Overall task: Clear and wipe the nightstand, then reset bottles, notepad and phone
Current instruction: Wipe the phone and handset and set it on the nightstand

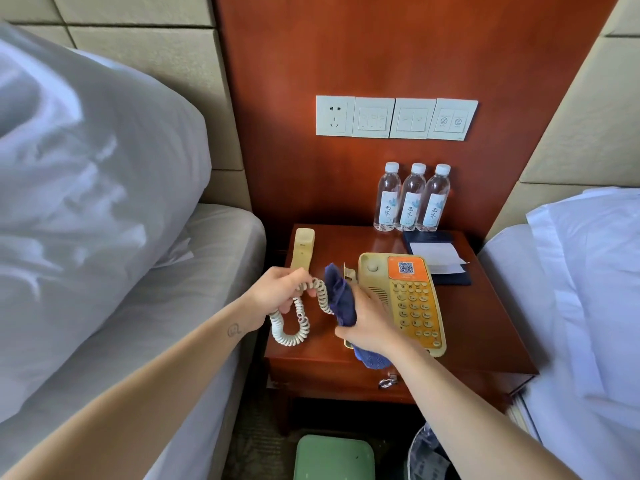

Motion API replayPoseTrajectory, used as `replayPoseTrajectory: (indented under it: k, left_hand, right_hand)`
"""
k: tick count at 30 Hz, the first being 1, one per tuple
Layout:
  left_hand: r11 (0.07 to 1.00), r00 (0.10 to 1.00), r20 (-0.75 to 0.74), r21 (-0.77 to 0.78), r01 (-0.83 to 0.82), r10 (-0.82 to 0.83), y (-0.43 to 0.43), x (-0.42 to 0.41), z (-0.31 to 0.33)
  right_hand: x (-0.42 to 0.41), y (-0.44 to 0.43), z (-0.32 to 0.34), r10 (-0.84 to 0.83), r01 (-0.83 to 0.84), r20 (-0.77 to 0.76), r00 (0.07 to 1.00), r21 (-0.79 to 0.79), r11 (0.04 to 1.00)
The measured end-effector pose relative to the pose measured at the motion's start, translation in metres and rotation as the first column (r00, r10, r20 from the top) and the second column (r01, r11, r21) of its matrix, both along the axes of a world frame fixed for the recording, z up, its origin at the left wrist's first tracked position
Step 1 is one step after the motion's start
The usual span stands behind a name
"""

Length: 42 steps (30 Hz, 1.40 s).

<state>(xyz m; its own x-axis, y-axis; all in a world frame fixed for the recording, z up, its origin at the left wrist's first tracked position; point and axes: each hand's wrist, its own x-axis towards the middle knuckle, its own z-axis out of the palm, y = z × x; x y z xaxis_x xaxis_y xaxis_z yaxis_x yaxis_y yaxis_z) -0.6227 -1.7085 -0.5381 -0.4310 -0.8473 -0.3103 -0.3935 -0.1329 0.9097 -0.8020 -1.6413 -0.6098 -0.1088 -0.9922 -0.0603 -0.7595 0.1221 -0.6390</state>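
Note:
A cream phone base with an orange keypad sits on the wooden nightstand. My left hand holds the handset lifted off the base, its coiled cord hanging in a loop. My right hand grips a dark blue cloth against the left side of the base. Three water bottles stand in a row at the back. A dark notepad holder with white paper lies behind the phone.
Beds flank the nightstand, with a white duvet on the left and white bedding on the right. A wall panel of a socket and switches sits above. A green bin stands on the floor below.

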Motion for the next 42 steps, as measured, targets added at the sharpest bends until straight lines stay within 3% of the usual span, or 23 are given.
replayPoseTrajectory:
  k: [1, 3, 6, 9, 11, 12, 14, 16, 17, 20, 25, 28, 31, 34, 36, 40, 42]
  left_hand:
    - [1.0, 0.999, -0.035, 0.018, 0.025, -0.024, 0.0, -0.001, 0.004]
    - [0.997, 0.996, -0.045, -0.006, 0.075, -0.075, 0.001, -0.004, 0.012]
    - [0.989, 0.997, 0.032, -0.121, 0.079, -0.076, -0.002, -0.009, 0.017]
    - [0.978, 0.988, 0.129, -0.177, 0.109, -0.086, -0.006, -0.011, 0.015]
    - [0.968, 0.972, 0.211, -0.207, 0.142, -0.098, -0.006, -0.012, 0.014]
    - [0.965, 0.968, 0.229, -0.216, 0.151, -0.1, -0.007, -0.013, 0.013]
    - [0.972, 0.974, 0.19, -0.173, 0.157, -0.123, -0.008, -0.011, 0.014]
    - [0.973, 0.968, 0.177, -0.114, 0.201, -0.179, -0.009, -0.009, 0.015]
    - [0.968, 0.96, 0.184, -0.094, 0.232, -0.212, -0.01, -0.008, 0.016]
    - [0.962, 0.953, 0.167, -0.06, 0.266, -0.253, -0.01, -0.004, 0.016]
    - [0.972, 0.955, 0.212, -0.071, 0.225, -0.206, -0.016, 0.002, 0.007]
    - [0.961, 0.943, 0.237, -0.089, 0.261, -0.234, -0.019, 0.012, 0.0]
    - [0.917, 0.863, 0.408, -0.128, 0.377, -0.298, -0.022, 0.026, -0.007]
    - [0.939, 0.924, 0.293, -0.165, 0.303, -0.246, -0.024, 0.034, -0.015]
    - [0.954, 0.953, 0.231, -0.176, 0.241, -0.198, -0.025, 0.034, -0.015]
    - [0.892, 0.897, 0.41, -0.328, 0.312, -0.163, -0.027, 0.03, -0.016]
    - [0.855, 0.893, 0.419, -0.392, 0.34, -0.164, -0.027, 0.025, -0.018]
  right_hand:
    - [0.0, -0.001, -0.004, 0.021, -0.022, -0.089, 0.996, -0.014, 1.0]
    - [0.001, -0.001, -0.005, -0.001, -0.007, -0.087, 0.996, -0.09, 0.996]
    - [0.008, -0.001, 0.005, -0.098, 0.143, 0.322, 0.942, -0.122, 0.982]
    - [0.014, -0.003, 0.013, -0.24, 0.282, 0.686, 0.687, 0.053, 0.958]
    - [0.013, -0.001, 0.01, -0.267, 0.187, 0.854, 0.447, 0.203, 0.961]
    - [0.013, 0.003, 0.013, -0.234, 0.116, 0.878, 0.418, 0.204, 0.972]
    - [0.012, 0.005, 0.014, -0.119, 0.015, 0.796, 0.593, 0.138, 0.99]
    - [0.012, 0.004, 0.011, -0.089, 0.043, 0.619, 0.781, 0.09, 0.995]
    - [0.013, 0.003, 0.01, -0.091, 0.073, 0.567, 0.818, 0.055, 0.996]
    - [0.016, -0.002, 0.01, -0.053, 0.089, 0.571, 0.819, -0.036, 0.995]
    - [0.017, -0.004, 0.015, -0.136, 0.182, 0.336, 0.932, -0.109, 0.977]
    - [0.011, -0.004, 0.012, -0.255, 0.308, 0.343, 0.904, -0.11, 0.945]
    - [0.0, -0.002, 0.013, -0.305, 0.395, 0.453, 0.838, -0.117, 0.911]
    - [-0.014, 0.0, 0.019, -0.185, 0.291, 0.543, 0.819, -0.116, 0.95]
    - [-0.02, 0.003, 0.023, -0.129, 0.232, 0.484, 0.865, -0.158, 0.96]
    - [-0.02, 0.008, 0.045, -0.076, 0.303, 0.558, 0.826, -0.327, 0.895]
    - [-0.015, 0.007, 0.056, 0.008, 0.191, 0.45, 0.893, -0.397, 0.898]
